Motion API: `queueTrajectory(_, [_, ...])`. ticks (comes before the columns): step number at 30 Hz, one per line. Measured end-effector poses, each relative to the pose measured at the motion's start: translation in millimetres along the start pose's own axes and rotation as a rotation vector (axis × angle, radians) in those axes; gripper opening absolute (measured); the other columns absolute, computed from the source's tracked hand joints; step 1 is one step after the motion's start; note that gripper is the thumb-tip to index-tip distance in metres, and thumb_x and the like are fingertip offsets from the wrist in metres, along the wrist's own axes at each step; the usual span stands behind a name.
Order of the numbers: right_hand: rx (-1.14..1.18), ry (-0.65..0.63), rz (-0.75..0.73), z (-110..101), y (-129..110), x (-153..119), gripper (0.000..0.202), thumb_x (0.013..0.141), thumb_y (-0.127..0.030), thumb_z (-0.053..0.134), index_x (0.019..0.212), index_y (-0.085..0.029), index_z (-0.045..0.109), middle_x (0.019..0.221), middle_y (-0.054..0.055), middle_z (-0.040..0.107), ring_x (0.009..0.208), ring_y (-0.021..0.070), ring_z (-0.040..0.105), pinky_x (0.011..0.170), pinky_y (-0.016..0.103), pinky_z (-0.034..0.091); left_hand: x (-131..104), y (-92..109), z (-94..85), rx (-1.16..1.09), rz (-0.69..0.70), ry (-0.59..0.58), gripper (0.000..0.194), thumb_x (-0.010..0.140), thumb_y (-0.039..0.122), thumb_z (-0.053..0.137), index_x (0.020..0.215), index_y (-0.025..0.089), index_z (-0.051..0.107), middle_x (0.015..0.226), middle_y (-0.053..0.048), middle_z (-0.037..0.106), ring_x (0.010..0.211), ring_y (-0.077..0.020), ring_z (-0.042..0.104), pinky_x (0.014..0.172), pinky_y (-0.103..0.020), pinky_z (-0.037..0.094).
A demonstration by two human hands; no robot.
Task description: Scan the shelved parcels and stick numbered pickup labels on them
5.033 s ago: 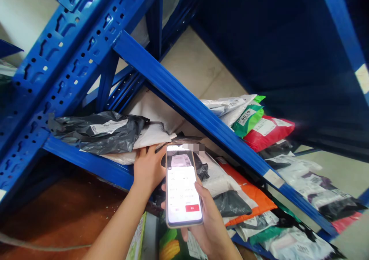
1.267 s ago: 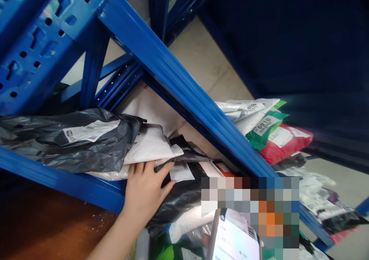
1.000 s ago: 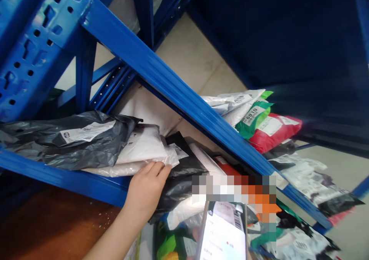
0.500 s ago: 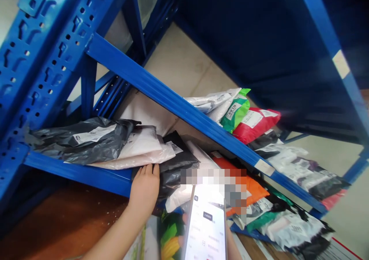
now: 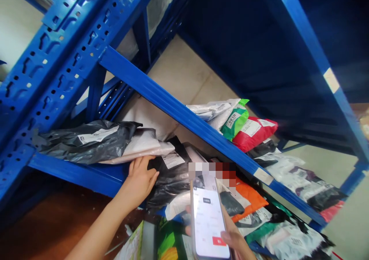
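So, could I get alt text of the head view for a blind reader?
The right hand holds a smartphone while the left hand is at the edge of a pale plastic mailer on a blue metal rack. A red mailer and an orange mailer lie farther right.

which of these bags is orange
The orange bag is right of the phone in the right hand, below the blue beam. No other in view is orange: the red bag and bright green bag show above that beam.

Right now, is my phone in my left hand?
No, the right hand holds the phone, while the left hand is beside a labelled black bag.
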State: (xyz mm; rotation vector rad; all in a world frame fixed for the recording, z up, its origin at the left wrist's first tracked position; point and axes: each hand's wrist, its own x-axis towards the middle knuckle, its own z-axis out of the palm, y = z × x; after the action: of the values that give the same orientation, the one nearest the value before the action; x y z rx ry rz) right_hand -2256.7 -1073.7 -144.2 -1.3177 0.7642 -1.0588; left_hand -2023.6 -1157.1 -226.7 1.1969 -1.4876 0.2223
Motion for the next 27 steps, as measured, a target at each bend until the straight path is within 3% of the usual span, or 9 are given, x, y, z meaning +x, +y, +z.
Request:
queueTrajectory(3, [-0.040, -0.053, 0.063, 12, -8, 19, 0.095, 0.071, -0.031, 0.068, 0.145, -0.020, 0.009, 0.109, 0.020, 0.070, 0.083, 0.0332, 0.072, 0.036, 0.021, 0.051, 4, -7, 2.1, 0.003, 0.013, 0.048, 0.022, 0.084, 0.029, 0.050, 0.069, 0.022, 0.065, 0.126, -0.009, 0.042, 0.119, -0.0329, 0.037, 0.096, -0.055, 0.037])
queueTrajectory(5, [-0.048, -0.117, 0.103, 18, -10, 34, 0.092, 0.072, -0.031, 0.066, 0.144, -0.019, 0.010, 0.102, 0.020, 0.072, 0.078, 0.0330, 0.073, 0.030, 0.018, 0.048, 4, -10, 3.0, -0.037, 0.013, 0.031, 0.017, 0.082, 0.029, 0.054, 0.071, 0.024, 0.065, 0.127, -0.007, 0.041, 0.120, -0.0315, 0.036, 0.097, -0.053, 0.037])
queueTrajectory(8, [-0.059, -0.195, 0.136, 27, -12, 56, 0.088, 0.070, -0.027, 0.065, 0.141, -0.019, 0.015, 0.096, 0.019, 0.074, 0.072, 0.0316, 0.073, 0.028, 0.018, 0.048, 1, -12, 3.5, -0.061, 0.014, 0.026, 0.014, 0.081, 0.028, 0.054, 0.072, 0.023, 0.064, 0.133, -0.005, 0.037, 0.124, -0.0311, 0.034, 0.100, -0.053, 0.036])
queueTrajectory(14, [-0.180, -0.262, 0.070, 41, -16, 81, 0.060, 0.073, -0.020, 0.058, 0.130, -0.018, 0.037, 0.096, 0.018, 0.073, 0.072, 0.0303, 0.073, 0.029, 0.016, 0.048, 0, -13, 3.2, -0.048, 0.049, 0.032, 0.014, 0.080, 0.027, 0.053, 0.073, 0.022, 0.064, 0.144, -0.005, 0.031, 0.132, -0.0320, 0.029, 0.106, -0.056, 0.033])
queueTrajectory(22, [-0.196, -0.279, 0.083, 46, -16, 88, 0.069, 0.073, -0.020, 0.060, 0.135, -0.021, 0.030, 0.097, 0.017, 0.074, 0.074, 0.0309, 0.074, 0.029, 0.015, 0.048, 1, -16, 6.4, -0.020, 0.098, 0.008, 0.018, 0.083, 0.029, 0.050, 0.074, 0.021, 0.063, 0.153, -0.004, 0.023, 0.139, -0.0294, 0.020, 0.111, -0.059, 0.023])
queueTrajectory(27, [-0.210, -0.268, 0.079, 43, -13, 88, 0.063, 0.072, -0.019, 0.061, 0.130, -0.019, 0.038, 0.096, 0.017, 0.074, 0.073, 0.0313, 0.074, 0.030, 0.016, 0.048, 1, -16, 6.0, -0.015, 0.102, -0.001, 0.019, 0.084, 0.029, 0.049, 0.074, 0.020, 0.063, 0.154, -0.005, 0.023, 0.139, -0.0287, 0.020, 0.111, -0.059, 0.024])
